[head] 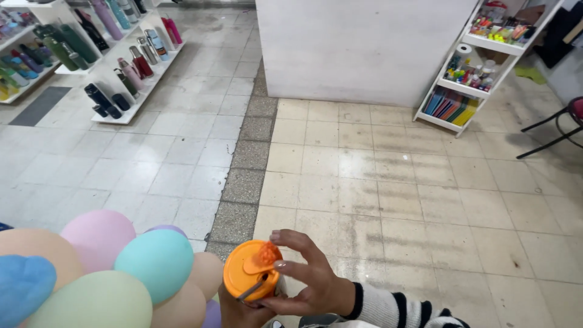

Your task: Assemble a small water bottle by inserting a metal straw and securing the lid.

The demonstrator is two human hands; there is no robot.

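An orange-lidded bottle [252, 280] is held at the near edge of the view, its body gripped from below by the left hand [240, 311], while the right hand [310, 280] is closed on the lid rim with the thumb at the raised flip spout. The lid is judged to be rigid, smooth plastic, light and somewhat slippery, best taken around its rim. Pastel balloons [103, 273] are bunched near left; coloured bottles line the far-left shelf [143, 82], and bright packets and flat folders fill the far-right white rack [464, 88].

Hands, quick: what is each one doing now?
Left hand: closed around the orange-lidded container from below.
Right hand: fingers on the container's orange lid, gripping its top.
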